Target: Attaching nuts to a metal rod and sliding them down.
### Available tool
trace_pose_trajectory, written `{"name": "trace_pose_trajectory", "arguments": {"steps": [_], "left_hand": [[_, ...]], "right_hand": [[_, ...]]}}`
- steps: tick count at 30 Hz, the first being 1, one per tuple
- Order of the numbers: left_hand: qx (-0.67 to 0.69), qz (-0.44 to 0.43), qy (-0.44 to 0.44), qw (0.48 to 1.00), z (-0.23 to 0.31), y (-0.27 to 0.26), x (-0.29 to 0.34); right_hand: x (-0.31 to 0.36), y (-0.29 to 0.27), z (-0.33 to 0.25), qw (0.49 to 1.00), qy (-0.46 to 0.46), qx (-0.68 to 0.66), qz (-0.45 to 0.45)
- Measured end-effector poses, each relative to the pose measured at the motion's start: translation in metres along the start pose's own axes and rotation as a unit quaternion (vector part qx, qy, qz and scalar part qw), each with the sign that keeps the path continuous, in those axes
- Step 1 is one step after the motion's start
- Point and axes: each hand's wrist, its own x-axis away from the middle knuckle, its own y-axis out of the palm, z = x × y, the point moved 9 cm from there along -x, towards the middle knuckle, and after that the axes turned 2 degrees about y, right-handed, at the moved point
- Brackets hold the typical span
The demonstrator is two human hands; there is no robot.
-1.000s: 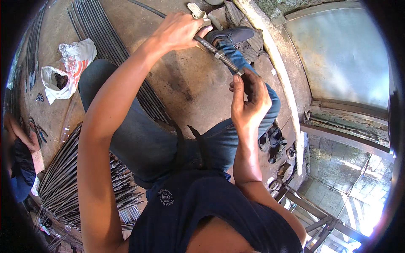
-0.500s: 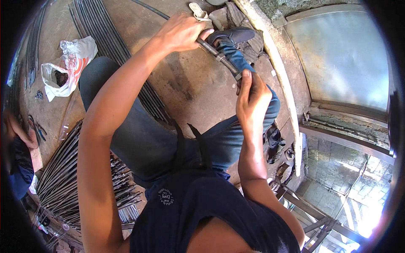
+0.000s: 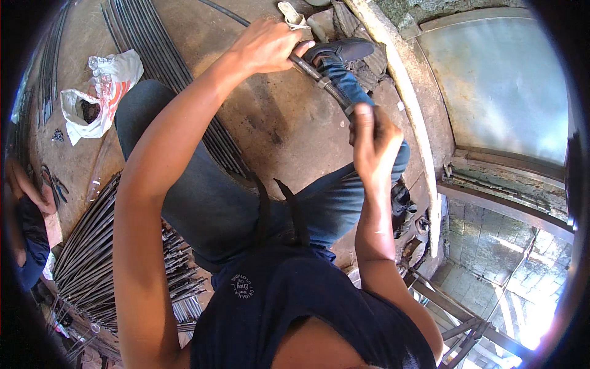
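Note:
A long dark metal rod [image 3: 226, 12] comes in from the top edge and runs through my left hand [image 3: 270, 48], whose fingers are wrapped round it. Beyond that hand the rod shows a threaded end [image 3: 337, 95], slanting down to the right. A nut [image 3: 324, 82] sits partway along the thread. At the tip, my right hand [image 3: 376, 142] is closed on the end of the rod, thumb on top. Its fingers are partly smeared by motion, and a small piece beneath the thumb is mostly hidden.
Bundles of long dark rods [image 3: 153, 49] lie on the floor ahead, with a rod pile [image 3: 92, 258] at left. A white sack [image 3: 126, 74] and pliers [image 3: 59, 189] lie nearby. Another person [image 3: 31, 227] sits at far left. A pale pole [image 3: 409, 101] lies right, beside a metal sheet [image 3: 498, 86].
My right hand has shifted slightly to the right and down and turned at the rod's end. My left hand has stayed nearly in place with its grip kept.

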Motion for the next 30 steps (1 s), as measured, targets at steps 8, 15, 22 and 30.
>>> {"name": "trace_pose_trajectory", "arguments": {"steps": [8, 15, 22, 30], "left_hand": [[0.012, 0.010, -0.003, 1.000, 0.002, -0.004, 0.000], [0.006, 0.022, 0.011, 1.000, 0.004, -0.006, 0.001], [0.004, 0.014, 0.010, 1.000, 0.005, -0.005, 0.002], [0.005, 0.002, -0.003, 1.000, 0.003, -0.007, 0.004]], "right_hand": [[-0.002, 0.006, -0.012, 1.000, -0.008, -0.016, -0.011], [0.000, 0.008, -0.019, 0.997, -0.030, 0.076, -0.013], [0.001, 0.007, -0.009, 0.995, -0.096, 0.018, 0.003], [0.001, 0.011, -0.015, 0.999, -0.047, -0.003, 0.009]]}}
